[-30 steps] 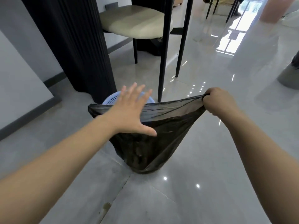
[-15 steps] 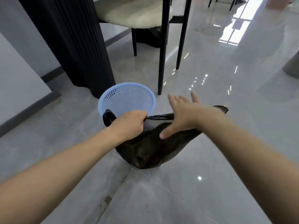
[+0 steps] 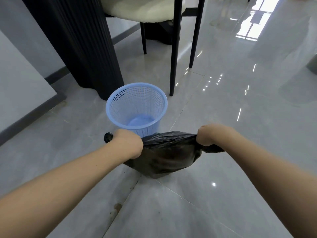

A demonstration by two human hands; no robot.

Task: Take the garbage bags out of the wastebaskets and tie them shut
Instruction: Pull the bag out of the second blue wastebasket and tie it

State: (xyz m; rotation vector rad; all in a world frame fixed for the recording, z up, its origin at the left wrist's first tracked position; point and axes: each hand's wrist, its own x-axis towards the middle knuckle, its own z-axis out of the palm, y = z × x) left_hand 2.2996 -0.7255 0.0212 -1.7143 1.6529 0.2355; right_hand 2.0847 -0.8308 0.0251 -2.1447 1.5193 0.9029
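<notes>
On the glossy grey tiled floor (image 3: 223, 134), just this side of the blue mesh wastebasket (image 3: 136, 107), we see the black garbage bag (image 3: 164, 155) out of its bin and resting on the tiles, its body bulging low between two bare forearms. The left hand (image 3: 127, 142) is clenched around one gathered corner of the bag's mouth, with a small dark tuft of plastic poking out past the knuckles on the far left side. The right hand (image 3: 210, 135) is fisted on the opposite corner, and a short tail of film trails out beneath the wrist. Between the two fists the top edge of the bag is pulled taut and nearly flat — the opening drawn closed along a line, though we see no knot in it. The wastebasket stands upright and unlined, its pale bottom visible through the open rim, near the bag on its far side; whether they touch we cannot tell. Behind it rises a dark ribbed column (image 3: 77, 43), and to the right of that stand the thin black legs of a chair (image 3: 173, 48) with a cream seat.
</notes>
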